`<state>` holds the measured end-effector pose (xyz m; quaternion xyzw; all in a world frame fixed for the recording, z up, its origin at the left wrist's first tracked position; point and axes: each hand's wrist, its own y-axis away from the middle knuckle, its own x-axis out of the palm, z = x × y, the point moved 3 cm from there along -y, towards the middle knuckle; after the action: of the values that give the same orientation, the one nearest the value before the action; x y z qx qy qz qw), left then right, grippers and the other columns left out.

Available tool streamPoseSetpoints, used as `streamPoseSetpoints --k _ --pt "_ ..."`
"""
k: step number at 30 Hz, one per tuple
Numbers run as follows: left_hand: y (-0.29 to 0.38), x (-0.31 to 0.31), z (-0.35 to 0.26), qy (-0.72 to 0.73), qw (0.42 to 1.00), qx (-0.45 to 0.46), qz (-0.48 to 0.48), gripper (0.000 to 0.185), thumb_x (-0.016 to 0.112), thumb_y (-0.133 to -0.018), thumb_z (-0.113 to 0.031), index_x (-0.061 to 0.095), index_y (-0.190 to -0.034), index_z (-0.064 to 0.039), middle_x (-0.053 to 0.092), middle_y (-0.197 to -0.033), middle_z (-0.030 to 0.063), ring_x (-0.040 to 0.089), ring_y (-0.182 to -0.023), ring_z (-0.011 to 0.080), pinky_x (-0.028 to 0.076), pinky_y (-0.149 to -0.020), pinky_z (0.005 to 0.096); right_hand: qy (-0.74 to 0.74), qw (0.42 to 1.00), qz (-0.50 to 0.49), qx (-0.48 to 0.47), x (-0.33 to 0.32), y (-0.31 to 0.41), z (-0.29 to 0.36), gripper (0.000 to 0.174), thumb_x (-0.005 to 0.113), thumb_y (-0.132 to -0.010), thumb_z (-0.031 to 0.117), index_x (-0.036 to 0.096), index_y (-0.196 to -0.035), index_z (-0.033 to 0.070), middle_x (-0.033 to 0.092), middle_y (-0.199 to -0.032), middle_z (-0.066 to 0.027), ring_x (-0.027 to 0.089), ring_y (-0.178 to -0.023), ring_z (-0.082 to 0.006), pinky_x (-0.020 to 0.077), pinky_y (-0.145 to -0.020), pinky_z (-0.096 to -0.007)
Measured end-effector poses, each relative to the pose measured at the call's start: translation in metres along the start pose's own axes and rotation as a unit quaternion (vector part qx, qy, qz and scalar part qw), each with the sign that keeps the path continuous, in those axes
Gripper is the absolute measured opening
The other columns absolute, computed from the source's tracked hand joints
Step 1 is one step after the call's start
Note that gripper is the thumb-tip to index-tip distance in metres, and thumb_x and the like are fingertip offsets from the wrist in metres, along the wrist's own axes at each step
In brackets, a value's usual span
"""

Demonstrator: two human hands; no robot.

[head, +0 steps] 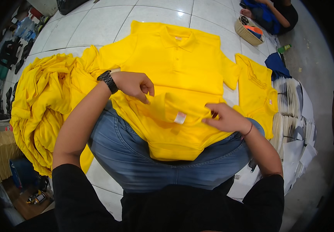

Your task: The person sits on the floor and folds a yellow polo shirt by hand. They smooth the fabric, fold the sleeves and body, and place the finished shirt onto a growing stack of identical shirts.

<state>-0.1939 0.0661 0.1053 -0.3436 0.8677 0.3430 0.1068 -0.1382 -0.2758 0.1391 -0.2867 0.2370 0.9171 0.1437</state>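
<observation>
A yellow polo shirt (pixel 172 66) lies spread on the floor before me, its collar away from me and its short sleeves out to the sides. Over my lap hangs bunched yellow cloth (pixel 175 136) with a white label (pixel 180 118) showing. Whether this cloth belongs to the spread shirt or to another, I cannot tell. My left hand (pixel 134 86), below a black wristwatch, pinches the cloth at its upper left. At the right side of the same cloth, my right hand (pixel 227 116) holds an edge between thumb and fingers.
Left of me is a large heap of yellow garments (pixel 48 107). On the right lie folded yellow shirts (pixel 256 92) beside stacks of clear-wrapped packets (pixel 291 116). Farther off are a wicker basket (pixel 249 33), a green bottle (pixel 284 48) and a seated person (pixel 284 17).
</observation>
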Motion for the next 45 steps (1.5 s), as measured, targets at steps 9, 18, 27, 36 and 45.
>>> streamPoseSetpoints --k 9,18,27,36,45 --pt "0.024 -0.041 0.003 0.001 0.970 0.027 -0.242 0.036 0.083 -0.088 -0.035 0.073 -0.092 -0.001 0.066 -0.077 0.0020 0.057 -0.075 0.0116 0.046 -0.071 0.0287 -0.144 0.987 -0.023 0.066 -0.041 -0.029 -0.058 0.023 0.075 -0.097 0.014 0.060 -0.109 0.002 0.052 -0.086 0.0040 0.045 -0.078 -0.0049 0.0407 -0.068 -0.0228" --pt "0.038 -0.054 0.014 0.070 0.941 0.071 -0.324 0.021 0.081 -0.090 -0.020 0.072 -0.089 -0.001 0.067 -0.081 0.0003 0.059 -0.077 0.0095 0.049 -0.074 0.0264 -0.055 0.991 -0.060 0.103 -0.056 -0.022 -0.062 0.026 0.082 -0.085 0.014 0.060 -0.083 -0.001 0.056 -0.071 -0.0008 0.050 -0.066 -0.0094 0.0435 -0.061 -0.0273" --pt "0.040 -0.055 0.013 0.052 0.936 0.017 -0.347 0.020 0.083 -0.087 -0.016 0.068 -0.090 -0.003 0.066 -0.083 -0.0025 0.059 -0.078 0.0078 0.049 -0.074 0.0246 0.105 0.966 -0.220 0.088 -0.085 -0.011 -0.053 0.017 0.077 -0.088 0.010 0.067 -0.092 -0.003 0.070 -0.082 -0.0113 0.066 -0.071 -0.0202 0.0519 -0.066 -0.0310" --pt "0.035 -0.048 0.020 0.019 0.923 0.031 -0.383 0.026 0.080 -0.092 -0.022 0.069 -0.097 0.001 0.057 -0.072 0.0017 0.048 -0.065 0.0095 0.043 -0.062 0.0268 0.152 0.935 -0.321 -0.002 -0.093 -0.004 -0.051 0.012 0.062 -0.100 0.008 0.062 -0.103 -0.004 0.066 -0.087 -0.0231 0.066 -0.078 -0.0383 0.0536 -0.073 -0.0396" --pt "0.081 -0.017 0.008 -0.150 0.880 0.057 -0.447 0.011 0.065 -0.100 -0.009 0.064 -0.099 0.002 0.064 -0.091 0.0152 0.062 -0.081 0.0269 0.049 -0.075 0.0341 0.175 0.953 -0.245 0.033 -0.092 0.047 -0.046 0.009 0.060 -0.101 0.007 0.057 -0.103 -0.002 0.065 -0.088 -0.0216 0.065 -0.083 -0.0409 0.0512 -0.074 -0.0416"
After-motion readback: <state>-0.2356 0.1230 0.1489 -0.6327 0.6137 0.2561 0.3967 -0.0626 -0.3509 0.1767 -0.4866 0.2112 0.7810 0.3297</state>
